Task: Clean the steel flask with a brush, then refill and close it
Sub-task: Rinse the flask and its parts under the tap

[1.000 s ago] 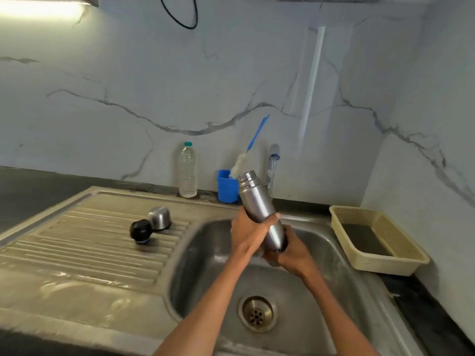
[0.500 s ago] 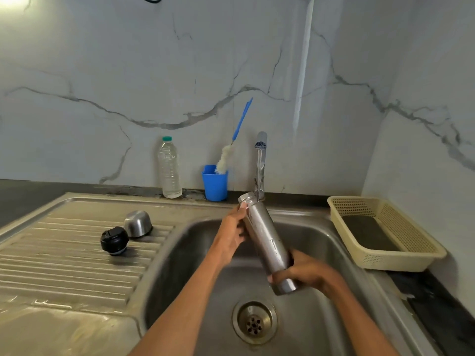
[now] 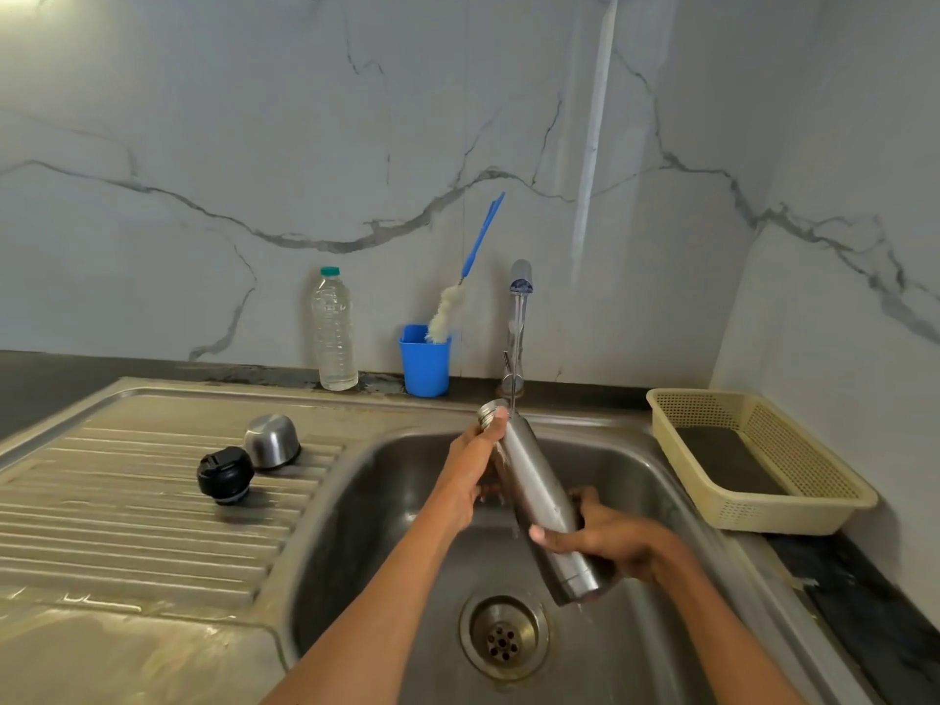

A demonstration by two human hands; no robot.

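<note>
The steel flask (image 3: pixel 534 480) is open at the top and tilted over the sink bowl (image 3: pixel 386 526), its mouth up near the tap (image 3: pixel 519 323). My left hand (image 3: pixel 470 465) grips its neck. My right hand (image 3: pixel 608 539) grips its lower body. A thin stream of water runs from the tap down by the flask mouth. The brush (image 3: pixel 458 292), with a blue handle and white head, stands in a blue cup (image 3: pixel 424 361) behind the sink. The black stopper (image 3: pixel 225 475) and the steel cap (image 3: pixel 271 441) lie on the drainboard (image 3: pixel 127 526).
A clear plastic water bottle (image 3: pixel 333 330) stands left of the blue cup by the wall. A beige plastic basket (image 3: pixel 753 460) sits on the counter right of the sink. The drain (image 3: pixel 503 636) lies below the flask's base.
The flask has come down from an upright hold to a tilt in the bowl under the tap. My left hand slid up to its neck; my right hand now holds the lower end.
</note>
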